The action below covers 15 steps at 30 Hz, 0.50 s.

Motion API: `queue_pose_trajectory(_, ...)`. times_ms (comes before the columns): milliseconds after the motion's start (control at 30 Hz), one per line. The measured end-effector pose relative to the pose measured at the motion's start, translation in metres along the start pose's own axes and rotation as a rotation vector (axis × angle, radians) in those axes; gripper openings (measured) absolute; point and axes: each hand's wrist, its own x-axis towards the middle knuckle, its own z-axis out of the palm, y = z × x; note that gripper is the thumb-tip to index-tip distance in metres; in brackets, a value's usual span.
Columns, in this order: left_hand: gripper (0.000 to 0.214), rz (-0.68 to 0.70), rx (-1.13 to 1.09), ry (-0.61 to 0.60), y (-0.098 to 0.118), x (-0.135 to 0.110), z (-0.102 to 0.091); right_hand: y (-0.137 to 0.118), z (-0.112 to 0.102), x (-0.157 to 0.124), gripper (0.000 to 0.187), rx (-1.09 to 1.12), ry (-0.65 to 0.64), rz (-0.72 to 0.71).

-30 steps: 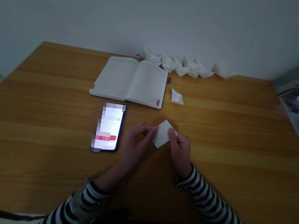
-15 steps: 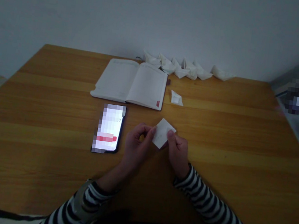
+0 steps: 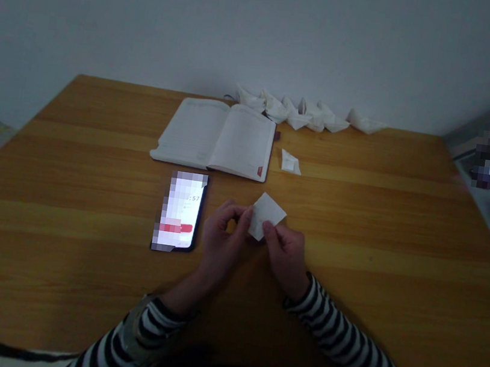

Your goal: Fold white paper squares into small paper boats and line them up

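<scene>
Left hand [image 3: 223, 232] and right hand [image 3: 286, 253] hold a small folded paper [image 3: 266, 218] just right of a lit phone [image 3: 180, 211] on the bench [image 3: 402, 230], fingers pinched shut on its left edge and lower corner. A clean crease likely needs aligned edges and firm pressure.

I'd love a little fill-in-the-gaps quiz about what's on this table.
1. The left hand and right hand together pinch a white ____.
2. The phone lies to the ____ of the hands.
3. The notebook beyond it lies ____.
4. Folded shapes line the table edge by the ____.

Missing words: paper; left; open; wall.
</scene>
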Motion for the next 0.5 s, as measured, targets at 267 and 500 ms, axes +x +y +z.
queue_pose_trajectory(267,0.021,0.002,0.015,0.033,0.003,-0.001,0.001,-0.001,0.009,-0.001,0.019,0.282,-0.019,0.100)
queue_pose_trajectory(500,0.022,-0.002,0.045,0.026,0.004,0.002,-0.002,-0.006,0.006,-0.001,0.024,0.301,-0.115,0.152)
